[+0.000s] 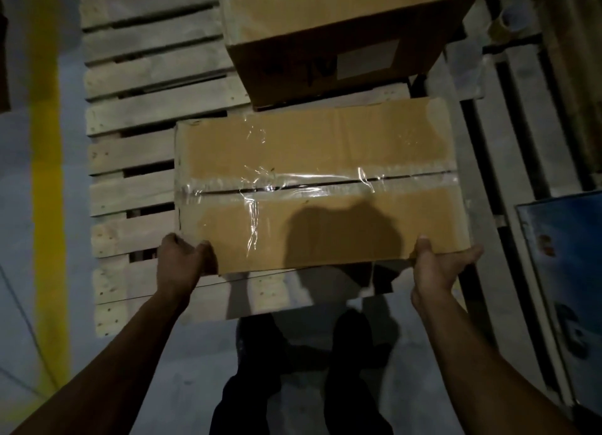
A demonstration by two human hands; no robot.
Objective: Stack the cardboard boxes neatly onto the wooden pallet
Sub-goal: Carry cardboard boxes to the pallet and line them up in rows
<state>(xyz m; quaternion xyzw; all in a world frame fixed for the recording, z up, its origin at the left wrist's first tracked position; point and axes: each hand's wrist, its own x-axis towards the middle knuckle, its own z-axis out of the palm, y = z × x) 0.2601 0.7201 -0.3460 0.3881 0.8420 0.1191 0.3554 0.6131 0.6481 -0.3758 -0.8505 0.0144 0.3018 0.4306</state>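
Head view, looking down, dim light. Both hands hold one box by its near corners. Left hand grips the near-left corner: thumb on the top face, fingers curled round the edge and under, out of sight. Right hand grips the near-right corner: thumb tip on the top edge, palm against the side, fingers spread beneath. The box is brown, flaps closed, the centre seam sealed with clear tape that is wrinkled and shines in places. A dark shadow lies on its near flap. The box is over the near part of the pallet; its near edge stands out past the pallet's near edge, above the person's shoes. Cannot tell whether its underside touches the slats or is clear of them. A second box sits on the far part of the pallet, just beyond the held one, taped on top, with a pale label on its near side. The left half of the pallet shows bare slats. On the floor, a yellow line runs left of the pallet. Right of the pallet lie more pale slats, and a blue printed panel at the frame's right edge.
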